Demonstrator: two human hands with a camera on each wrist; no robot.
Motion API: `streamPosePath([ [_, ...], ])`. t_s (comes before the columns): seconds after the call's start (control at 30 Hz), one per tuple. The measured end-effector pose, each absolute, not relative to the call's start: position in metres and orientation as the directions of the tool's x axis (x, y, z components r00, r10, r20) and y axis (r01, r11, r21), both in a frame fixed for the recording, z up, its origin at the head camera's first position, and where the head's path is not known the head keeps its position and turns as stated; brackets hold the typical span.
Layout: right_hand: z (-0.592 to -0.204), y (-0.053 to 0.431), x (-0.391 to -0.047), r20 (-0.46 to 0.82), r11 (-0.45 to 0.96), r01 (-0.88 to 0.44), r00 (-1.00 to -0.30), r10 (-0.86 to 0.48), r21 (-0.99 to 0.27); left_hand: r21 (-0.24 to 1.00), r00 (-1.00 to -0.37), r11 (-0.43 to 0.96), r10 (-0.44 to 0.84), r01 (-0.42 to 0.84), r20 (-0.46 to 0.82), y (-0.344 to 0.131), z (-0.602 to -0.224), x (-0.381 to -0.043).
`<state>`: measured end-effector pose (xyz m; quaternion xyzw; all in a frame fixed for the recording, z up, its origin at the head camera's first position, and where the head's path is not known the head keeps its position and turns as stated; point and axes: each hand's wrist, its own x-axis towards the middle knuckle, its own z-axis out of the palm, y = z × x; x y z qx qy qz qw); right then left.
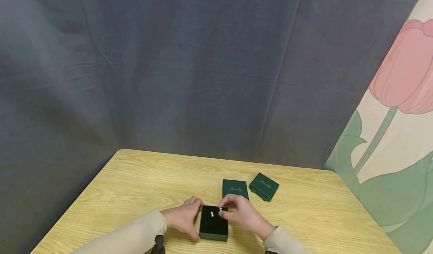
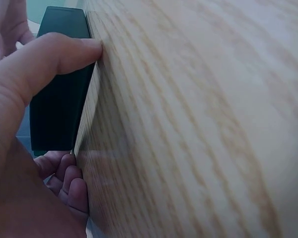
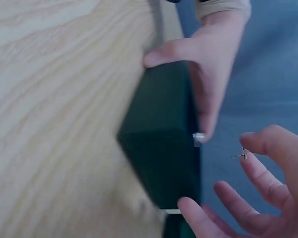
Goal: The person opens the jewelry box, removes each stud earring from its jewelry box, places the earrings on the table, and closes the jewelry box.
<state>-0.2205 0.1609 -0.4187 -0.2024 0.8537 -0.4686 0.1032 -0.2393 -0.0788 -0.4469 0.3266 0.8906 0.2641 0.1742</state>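
An uncovered dark green jewelry box [image 1: 214, 236] with a black pad lies on the table. One small shiny earring [image 1: 212, 214] with a white bead sits on the pad. My left hand [image 1: 184, 217] holds the box from its left side, thumb at the near corner and fingers at the far one; the left wrist view shows those fingers curled at the box's end [image 2: 59, 109]. Above the pad's right part, my right hand [image 1: 242, 213] pinches a second earring between thumb and index finger. Its thin post [image 3: 234, 157] points away from the fingertips, apart from the pad.
Behind the right hand lies a green lid or box [image 1: 235, 186] with gold "Jewelry" lettering, partly covered by that hand. Another green box [image 1: 264, 186], similarly lettered, lies angled to its right. The wooden table [image 1: 152, 179] meets a dark curtain at the back.
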Motion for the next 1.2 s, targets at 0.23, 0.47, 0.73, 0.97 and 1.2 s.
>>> streamPosePath([
  [0.23, -0.406, 0.188, -0.215, 0.03, 0.435, -0.229, -0.908, -0.418, -0.871, 0.591, -0.715, 0.642, 0.683, 0.489, -0.149, -0.078, -0.445, -0.239],
  [0.47, -0.421, 0.208, -0.21, -0.066, 0.467, -0.181, -0.883, -0.465, -0.866, 0.586, -0.72, 0.647, 0.677, 0.488, -0.149, -0.079, -0.443, -0.239],
  [0.73, -0.436, 0.21, -0.207, -0.099, 0.535, -0.208, -0.867, -0.489, -0.819, 0.577, -0.723, 0.653, 0.675, 0.491, -0.15, -0.078, -0.445, -0.239],
  [0.97, -0.442, 0.214, -0.212, -0.146, 0.571, -0.182, -0.865, -0.481, -0.8, 0.578, -0.719, 0.65, 0.678, 0.493, -0.15, -0.078, -0.445, -0.239],
  [1.2, -0.441, 0.214, -0.214, -0.14, 0.616, -0.228, -0.861, -0.489, -0.754, 0.57, -0.72, 0.654, 0.678, 0.498, -0.148, -0.078, -0.445, -0.239],
])
